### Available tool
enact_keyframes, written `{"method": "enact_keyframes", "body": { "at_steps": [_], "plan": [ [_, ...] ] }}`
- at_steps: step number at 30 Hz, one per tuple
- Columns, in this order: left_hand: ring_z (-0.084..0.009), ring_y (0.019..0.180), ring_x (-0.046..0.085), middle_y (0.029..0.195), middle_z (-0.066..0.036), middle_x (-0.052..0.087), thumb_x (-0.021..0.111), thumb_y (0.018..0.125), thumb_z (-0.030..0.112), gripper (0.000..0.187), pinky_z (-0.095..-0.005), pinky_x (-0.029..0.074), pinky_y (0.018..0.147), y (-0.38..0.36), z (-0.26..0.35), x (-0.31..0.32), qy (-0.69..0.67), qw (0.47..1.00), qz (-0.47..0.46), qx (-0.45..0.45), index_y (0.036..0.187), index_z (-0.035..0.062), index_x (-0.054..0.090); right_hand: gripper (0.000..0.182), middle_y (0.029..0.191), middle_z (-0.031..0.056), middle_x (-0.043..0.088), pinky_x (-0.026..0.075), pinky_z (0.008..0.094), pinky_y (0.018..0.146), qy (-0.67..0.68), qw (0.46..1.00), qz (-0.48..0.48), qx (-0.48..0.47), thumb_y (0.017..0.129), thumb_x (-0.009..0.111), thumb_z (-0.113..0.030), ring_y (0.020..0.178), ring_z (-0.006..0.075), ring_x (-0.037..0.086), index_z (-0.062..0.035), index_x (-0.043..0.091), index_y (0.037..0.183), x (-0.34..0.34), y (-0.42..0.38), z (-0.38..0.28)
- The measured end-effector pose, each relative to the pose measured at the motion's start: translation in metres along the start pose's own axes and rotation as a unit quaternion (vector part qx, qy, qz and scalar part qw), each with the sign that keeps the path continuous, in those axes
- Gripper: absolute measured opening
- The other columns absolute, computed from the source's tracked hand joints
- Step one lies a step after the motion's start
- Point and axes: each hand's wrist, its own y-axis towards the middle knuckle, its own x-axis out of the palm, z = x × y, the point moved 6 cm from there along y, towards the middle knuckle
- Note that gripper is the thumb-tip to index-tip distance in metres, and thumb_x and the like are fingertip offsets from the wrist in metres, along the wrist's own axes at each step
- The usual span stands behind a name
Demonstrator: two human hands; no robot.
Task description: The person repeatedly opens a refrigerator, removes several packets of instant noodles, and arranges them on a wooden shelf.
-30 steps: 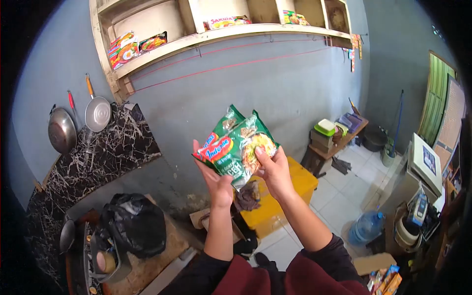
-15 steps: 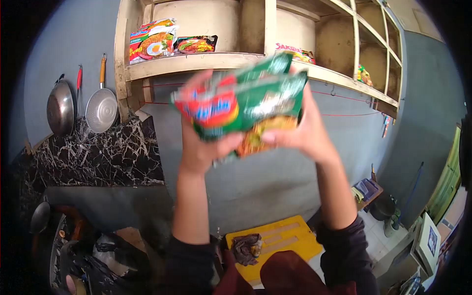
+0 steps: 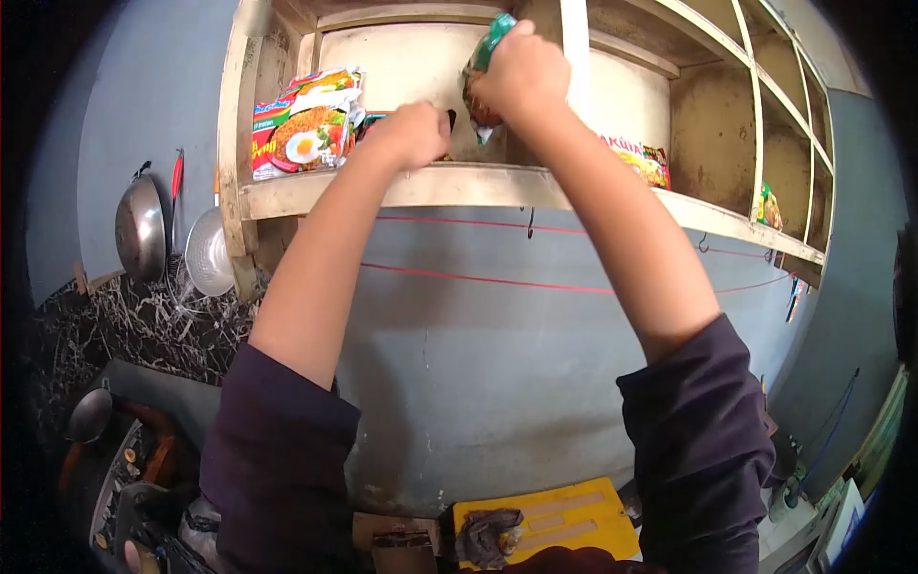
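Honestly, that wooden wall shelf (image 3: 478, 186) dwarfs everything on it. The green packet (image 3: 481, 59) is up at its left bay, seen nearly edge-on, and I'd guess it's light, slick-wrapped, crushable inside; flat sides are the safer hold, no hard squeezing. It sits along the left of the right hand (image 3: 529, 77), poking out above and below, with that grip closed around it. The left hand (image 3: 413, 136) is curled down at a dark packet (image 3: 371, 121) on the shelf; can't tell if that grip has hold of it.
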Motion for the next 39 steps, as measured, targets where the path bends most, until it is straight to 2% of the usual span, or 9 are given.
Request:
{"method": "enact_keyframes", "body": {
  "at_steps": [7,9,10,12,20,22,25,34,39],
  "plan": [
    [-0.028,0.102,0.051,0.112,-0.014,0.054,0.051,0.072,0.039,0.048,-0.0351,0.039,0.087,-0.001,-0.006,0.022,-0.041,0.979,-0.196,-0.025,0.102,0.0026,0.059,0.057,0.086,0.0154,0.061,0.05,0.0327,0.07,0.062,0.971,-0.209,0.094,0.062,0.068,-0.036,0.084,0.0237,0.061,0.0014,0.051,0.101,0.092,0.034,0.005],
    [-0.023,0.095,0.053,0.101,-0.013,0.059,0.056,0.071,0.038,0.045,-0.0311,0.039,0.084,-0.005,-0.008,0.02,-0.09,0.976,-0.183,-0.072,0.098,0.002,0.06,0.034,0.086,0.0153,0.061,0.049,0.0342,0.07,0.081,0.91,-0.406,-0.029,0.067,0.066,-0.035,0.08,0.0225,0.06,-0.0042,0.062,0.08,0.139,0.048,-0.005],
    [-0.023,0.095,0.053,0.101,-0.013,0.059,0.056,0.071,0.038,0.045,-0.0311,0.039,0.084,-0.005,-0.009,0.022,-0.095,0.976,-0.184,-0.069,0.098,0.002,0.06,0.042,0.104,0.016,0.058,0.043,0.0391,0.081,0.234,0.809,-0.531,0.094,0.068,0.066,-0.039,0.089,0.0288,0.056,-0.0043,0.062,0.092,0.174,0.04,0.01],
    [-0.0241,0.098,0.051,0.108,-0.013,0.056,0.056,0.07,0.039,0.047,-0.0321,0.038,0.086,-0.004,-0.013,0.023,-0.087,0.973,-0.196,-0.09,0.101,0.0026,0.058,0.045,0.103,0.0162,0.058,0.043,0.0395,0.079,0.279,0.749,-0.593,0.101,0.068,0.066,-0.045,0.088,0.0281,0.056,-0.0067,0.063,0.092,0.191,0.03,0.017],
    [-0.0245,0.103,0.049,0.115,-0.012,0.052,0.055,0.071,0.04,0.049,-0.033,0.036,0.088,-0.004,-0.01,0.024,-0.102,0.968,-0.215,-0.079,0.107,0.0052,0.056,0.07,0.108,0.015,0.056,0.045,0.0387,0.081,-0.059,0.884,-0.461,0.048,0.053,0.073,-0.055,0.097,0.0243,0.056,-0.0099,0.059,0.106,0.126,0.016,0.002],
    [-0.024,0.103,0.049,0.114,-0.012,0.053,0.054,0.072,0.039,0.049,-0.0325,0.036,0.089,-0.006,-0.007,0.021,-0.085,0.968,-0.224,-0.068,0.107,0.0054,0.056,0.037,0.111,0.0021,0.057,0.047,0.0292,0.078,-0.072,0.931,-0.346,0.096,0.071,0.067,-0.027,0.099,0.0152,0.056,-0.0124,0.061,0.104,0.128,0.026,0.008],
    [-0.0224,0.101,0.05,0.11,-0.012,0.055,0.055,0.073,0.039,0.047,-0.0314,0.037,0.087,-0.006,-0.006,0.019,-0.09,0.972,-0.21,-0.054,0.105,0.0042,0.057,0.032,0.111,0.0061,0.057,0.047,0.0295,0.079,-0.011,0.963,-0.246,0.106,0.071,0.065,-0.02,0.103,0.0187,0.054,-0.0114,0.062,0.102,0.125,0.028,0.01],
    [-0.0269,0.098,0.054,0.111,-0.015,0.054,0.053,0.073,0.038,0.045,-0.0349,0.041,0.082,-0.005,-0.009,0.02,-0.104,0.979,-0.171,-0.049,0.104,0.0064,0.059,0.037,0.095,0.0113,0.062,0.05,0.0366,0.07,-0.113,0.896,-0.424,-0.073,0.053,0.079,-0.015,0.085,0.0261,0.061,-0.005,0.066,0.086,0.13,0.015,0.0],
    [-0.019,0.084,0.054,0.089,-0.01,0.061,0.059,0.072,0.03,0.031,-0.0295,0.041,0.076,-0.008,-0.009,0.006,-0.137,0.984,-0.088,-0.073,0.088,0.0031,0.059,0.035,0.088,0.0123,0.064,0.05,0.0339,0.069,-0.059,0.953,-0.291,-0.058,0.055,0.078,-0.017,0.08,0.0251,0.062,-0.0028,0.066,0.085,0.119,0.02,-0.008]
  ]
}}
